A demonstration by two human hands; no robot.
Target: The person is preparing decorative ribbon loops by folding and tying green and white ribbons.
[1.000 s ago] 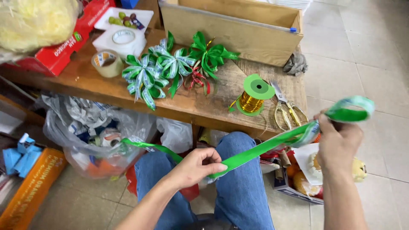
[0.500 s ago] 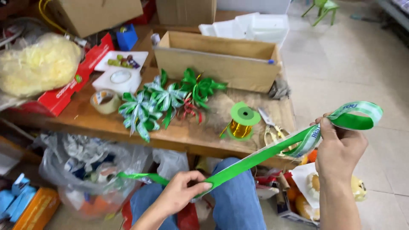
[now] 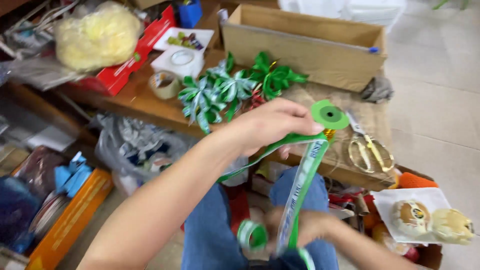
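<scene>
A green ribbon (image 3: 306,167) with white print runs taut between my two hands, above my jeans-clad lap. My left hand (image 3: 270,125) is raised in front of the wooden table (image 3: 145,107) and pinches the ribbon's upper part, close to a green ribbon spool (image 3: 330,116) standing on the table. My right hand (image 3: 312,227) is low over my lap, blurred, and holds the ribbon's lower part. A small loop of ribbon (image 3: 252,235) curls beside it. A thinner length trails from my left hand down to the left.
On the table lie finished green ribbon bows (image 3: 225,90), gold-handled scissors (image 3: 367,147), a tape roll (image 3: 165,84), a long cardboard box (image 3: 305,45) and a red box (image 3: 125,65). A plastic bag (image 3: 135,145) and an orange box (image 3: 70,220) sit on the floor.
My left hand has risen from my lap to the spool, with the ribbon in it. My right hand has dropped from the upper right to my lap. The camera tilted downward.
</scene>
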